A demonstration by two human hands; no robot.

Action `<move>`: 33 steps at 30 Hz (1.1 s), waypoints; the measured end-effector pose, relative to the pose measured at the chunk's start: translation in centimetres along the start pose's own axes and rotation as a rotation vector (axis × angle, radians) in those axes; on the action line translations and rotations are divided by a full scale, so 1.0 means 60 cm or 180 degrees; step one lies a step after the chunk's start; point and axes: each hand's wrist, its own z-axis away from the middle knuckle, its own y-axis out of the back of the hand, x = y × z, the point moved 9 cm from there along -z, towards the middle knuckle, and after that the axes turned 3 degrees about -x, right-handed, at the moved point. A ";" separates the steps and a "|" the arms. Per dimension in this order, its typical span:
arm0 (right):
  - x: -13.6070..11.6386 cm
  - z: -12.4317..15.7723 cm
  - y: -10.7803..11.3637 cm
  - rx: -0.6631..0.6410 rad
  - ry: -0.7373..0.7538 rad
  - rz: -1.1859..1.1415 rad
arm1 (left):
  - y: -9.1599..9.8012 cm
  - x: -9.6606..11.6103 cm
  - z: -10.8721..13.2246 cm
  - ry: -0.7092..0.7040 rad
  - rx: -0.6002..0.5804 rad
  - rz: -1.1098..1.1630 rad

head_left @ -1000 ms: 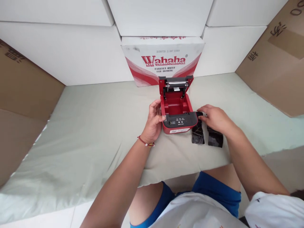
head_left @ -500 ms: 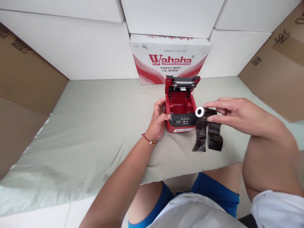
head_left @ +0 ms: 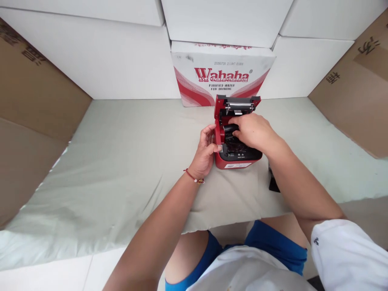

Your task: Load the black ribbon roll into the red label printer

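A red and black printer stands on the cloth-covered table with its lid raised. My left hand grips its left side, thumb on the front corner and fingers along the wall. Inside the compartment lies a black ribbon roll, and my right hand reaches in from the right with its fingers closed on it. Black film spreads from the roll over the front of the compartment. The roll's white core does not show.
Behind the printer stands a Wahaha carton against white boxes. Brown cardboard borders the left, and more cardboard the right. Another black piece lies beneath my right forearm, on the cloth.
My right hand has moved left with the black roll, from beside the printer into its open compartment. My left hand keeps its hold. The view has shifted slightly.
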 end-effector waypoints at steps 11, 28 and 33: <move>-0.031 0.214 0.031 0.1304 0.1478 -0.1260 | -0.006 0.008 0.004 -0.0086 -0.0011 -0.0129; -0.026 0.264 -0.023 0.1843 0.1191 -0.1293 | -0.087 0.108 0.133 -0.2162 0.0283 -0.2845; -0.008 0.275 -0.023 0.1797 0.1097 -0.1481 | -0.155 0.078 0.154 -0.2471 -0.0474 -0.3769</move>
